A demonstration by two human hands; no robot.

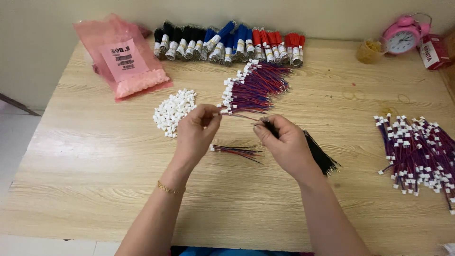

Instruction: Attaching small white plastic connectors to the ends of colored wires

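We take the middle bundle [253,90] of red and blue wires with white plugs as our landmark; it lies fanned on the bench [95,161], towards the far side.

Just nearer than the bundle, the left hand [196,132] is raised over the bench, its fingers [208,116] pressed together, pinching a small white plug at the end of a thin wire [239,115]. That wire runs right to the right hand [284,144], whose fingers [265,128] are pinched on its other end and also clamp a sheaf of black wires [320,154], which trails out nearer and to the right of the bundle. We cannot tell whether the wire is seated in the plug.

Below the gap between the hands lies a small finished set [237,151] of red and blue wires, apart from both hands.

Left of the bundle sits a heap of loose white plugs [174,111], just beside the left hand. Beyond and left of that, a pink bag [123,59] lies near the far left corner. Beyond the bundle, a row of black, blue and red wire rolls [227,42] lines the far edge. Well to the right, a large pile [419,151] of finished wires reaches the right edge. A pink clock [403,35] stands at the far right corner.

Open bench lies along the near edge and at the near left.
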